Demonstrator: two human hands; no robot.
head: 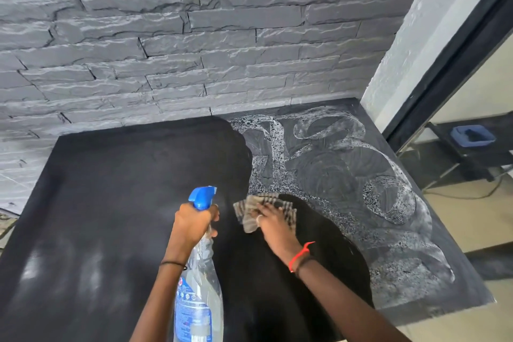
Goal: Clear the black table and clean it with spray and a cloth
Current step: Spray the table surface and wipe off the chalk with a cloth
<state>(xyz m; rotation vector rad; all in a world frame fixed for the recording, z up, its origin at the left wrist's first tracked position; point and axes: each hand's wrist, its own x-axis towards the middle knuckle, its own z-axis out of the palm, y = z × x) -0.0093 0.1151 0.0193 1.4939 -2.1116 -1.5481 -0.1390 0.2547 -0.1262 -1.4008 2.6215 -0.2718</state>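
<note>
The black table (111, 189) fills the lower view, with nothing on it but the cloth. Its right part is covered in white wet spray streaks and wipe swirls (361, 175). My left hand (194, 222) grips the neck of a clear spray bottle (198, 294) with a blue trigger head, held above the table's middle. Just to its right, my right hand (270, 219) presses a checked beige cloth (249, 207) flat on the tabletop at the edge of the wet area.
A grey stone wall (194, 36) runs along the table's far edge. A white pillar (416, 50) stands at the back right corner. Beyond the right edge is a floor with a low black stand, a blue container (472, 134) and a cable.
</note>
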